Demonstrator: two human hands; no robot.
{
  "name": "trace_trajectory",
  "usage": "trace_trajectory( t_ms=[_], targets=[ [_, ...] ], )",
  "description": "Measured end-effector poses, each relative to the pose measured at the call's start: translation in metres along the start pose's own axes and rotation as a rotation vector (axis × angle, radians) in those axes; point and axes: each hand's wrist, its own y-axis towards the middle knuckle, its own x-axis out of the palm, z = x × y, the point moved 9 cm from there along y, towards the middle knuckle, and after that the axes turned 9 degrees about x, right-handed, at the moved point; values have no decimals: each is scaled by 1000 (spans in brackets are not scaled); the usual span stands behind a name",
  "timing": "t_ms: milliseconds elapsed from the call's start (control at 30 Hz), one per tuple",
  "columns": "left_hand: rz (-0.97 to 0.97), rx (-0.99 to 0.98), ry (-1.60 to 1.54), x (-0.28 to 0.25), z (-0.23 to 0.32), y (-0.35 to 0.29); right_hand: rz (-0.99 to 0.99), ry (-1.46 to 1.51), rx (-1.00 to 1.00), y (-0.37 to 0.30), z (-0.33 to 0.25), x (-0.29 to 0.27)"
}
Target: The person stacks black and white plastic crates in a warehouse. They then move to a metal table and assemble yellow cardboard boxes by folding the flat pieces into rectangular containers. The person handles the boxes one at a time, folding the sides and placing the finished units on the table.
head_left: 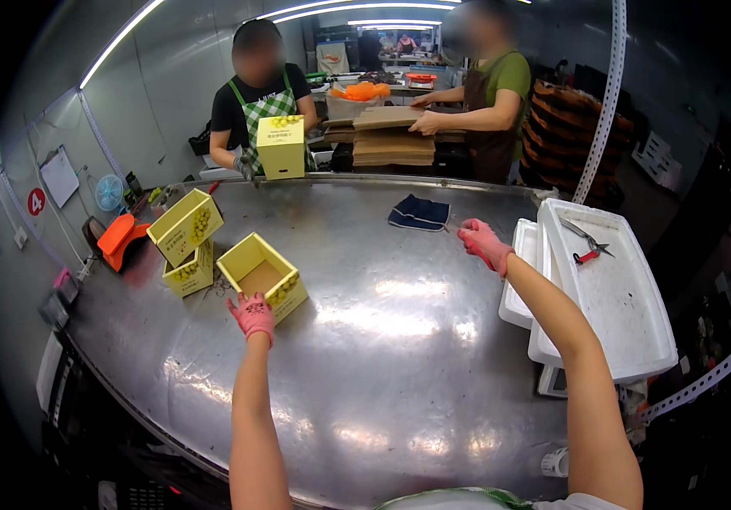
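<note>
My left hand [253,318], in a pink glove, grips the near rim of an open yellow cardboard box [290,299] printed with green grapes. The box stands on the metal table with its brown bottom showing. My right hand [485,246], also pink-gloved, is held out over the far right of the table. Its fingers are drawn together; whatever is between them is too small to make out. Just left of those fingertips lies a folded dark blue cloth [419,212].
Two stacked yellow boxes [185,227] and an orange item [121,241] are at left. White foam trays [629,319] stand at right, red-handled pruning shears [587,242] in the upper one. Across the metal table [399,399], one person holds a yellow box [281,153]; another handles cardboard sheets [393,146].
</note>
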Motion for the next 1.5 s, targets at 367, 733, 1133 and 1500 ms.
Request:
trace_trajectory(
  t_ms=[367, 733, 1133, 1500],
  targets=[
    [3, -271, -45, 17, -92, -34, -98, 14, 20, -30, 3, 9],
    [-168, -286, 39, 27, -166, -63, -185, -8, 37, -64, 16, 14],
    [569, 243, -708, -83, -11, -53, 1, 597, 87, -60, -3, 36],
    [-648, 204, -2243, -90, 184, -79, -404, 736, 4, -110, -31, 53]
  ],
)
